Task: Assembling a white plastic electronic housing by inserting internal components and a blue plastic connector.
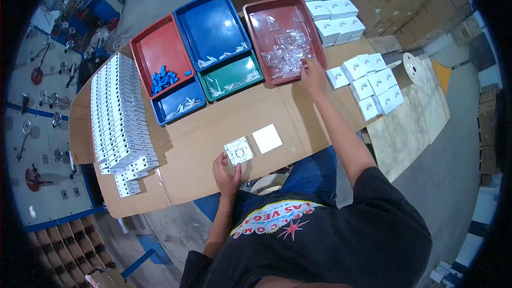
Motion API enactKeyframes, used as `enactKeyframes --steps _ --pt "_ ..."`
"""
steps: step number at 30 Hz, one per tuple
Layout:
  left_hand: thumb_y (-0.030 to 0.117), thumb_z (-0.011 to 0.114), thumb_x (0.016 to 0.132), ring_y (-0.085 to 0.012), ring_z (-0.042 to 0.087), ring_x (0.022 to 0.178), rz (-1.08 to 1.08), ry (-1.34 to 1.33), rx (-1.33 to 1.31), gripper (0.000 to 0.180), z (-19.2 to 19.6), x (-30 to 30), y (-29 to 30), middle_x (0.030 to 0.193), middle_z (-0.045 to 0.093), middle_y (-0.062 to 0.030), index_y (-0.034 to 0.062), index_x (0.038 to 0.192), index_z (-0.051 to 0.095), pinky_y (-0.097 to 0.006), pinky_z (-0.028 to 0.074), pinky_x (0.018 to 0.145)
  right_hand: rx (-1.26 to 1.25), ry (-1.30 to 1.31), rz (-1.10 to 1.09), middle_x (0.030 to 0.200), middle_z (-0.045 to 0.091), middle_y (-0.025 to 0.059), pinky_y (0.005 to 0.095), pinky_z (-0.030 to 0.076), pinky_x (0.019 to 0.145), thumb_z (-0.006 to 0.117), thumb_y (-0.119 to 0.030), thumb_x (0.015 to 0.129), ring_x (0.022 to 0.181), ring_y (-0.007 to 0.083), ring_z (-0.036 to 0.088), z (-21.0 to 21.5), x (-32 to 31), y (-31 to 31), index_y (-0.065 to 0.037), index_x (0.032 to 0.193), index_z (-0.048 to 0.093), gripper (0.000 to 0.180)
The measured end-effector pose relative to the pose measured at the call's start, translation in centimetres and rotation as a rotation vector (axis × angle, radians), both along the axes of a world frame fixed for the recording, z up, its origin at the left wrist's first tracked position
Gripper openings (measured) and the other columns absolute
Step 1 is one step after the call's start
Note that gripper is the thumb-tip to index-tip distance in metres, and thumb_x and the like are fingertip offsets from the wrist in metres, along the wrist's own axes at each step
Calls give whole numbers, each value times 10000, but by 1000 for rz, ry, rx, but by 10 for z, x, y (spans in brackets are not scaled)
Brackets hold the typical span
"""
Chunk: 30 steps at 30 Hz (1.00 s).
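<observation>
At the near edge of the cardboard-covered table, my left hand (226,177) has its thumb and fingers closed on the near-left corner of a white square device (238,151) with its inner fittings facing up. A plain white square cover (267,138) lies flat just right of it. My right arm stretches out to a dark red tray (261,16). There my right hand (313,74) has its fingers bent together at the right side of a heap of small clear plastic packets (288,48). What those fingertips hold, if anything, is too small to make out.
White boxes stand in rows on the left (117,112) and in stacks at right (373,82) and back right (325,8). A red tray (154,48) has blue plugs; blue (208,21) and green (234,69) trays hold white pieces. A spool (412,69) stands far right.
</observation>
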<state>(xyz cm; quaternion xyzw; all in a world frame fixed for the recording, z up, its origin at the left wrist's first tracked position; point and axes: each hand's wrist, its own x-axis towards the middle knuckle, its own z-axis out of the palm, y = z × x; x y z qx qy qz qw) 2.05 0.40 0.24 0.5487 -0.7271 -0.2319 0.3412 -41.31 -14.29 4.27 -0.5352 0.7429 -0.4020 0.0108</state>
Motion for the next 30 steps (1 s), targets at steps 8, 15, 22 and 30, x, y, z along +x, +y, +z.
enactKeyframes --steps 8,15,22,30 --pt "162 820 783 -293 596 942 22 -61 -46 610 1 -1 4 1163 620 -145 5 1309 555 -410 467 894 115 472 -1 1115 662 81 463 518 817 755 -191 829 1077 280 647 -7 -26 -40 -101 1062 739 251" --pt "167 812 784 -292 595 934 19 -52 -47 589 3 -4 5 1143 619 -142 11 1293 560 -411 467 875 59 447 -22 1034 650 97 506 489 803 696 -209 871 1022 291 646 -20 -33 -40 -99 912 744 127" --pt "146 802 791 -284 593 940 25 -8 -5 597 0 -1 3 1157 614 -140 4 1314 553 -413 471 889 -71 19 -152 931 745 102 367 543 738 718 -202 913 847 245 712 -10 -38 -36 -61 1028 758 187" --pt "84 692 901 -193 578 991 108 410 122 484 -18 12 -3 1178 609 -118 -20 1348 536 -337 476 913 -146 -802 -26 935 761 64 261 516 769 698 -133 972 878 111 679 33 -20 10 39 1064 745 201"
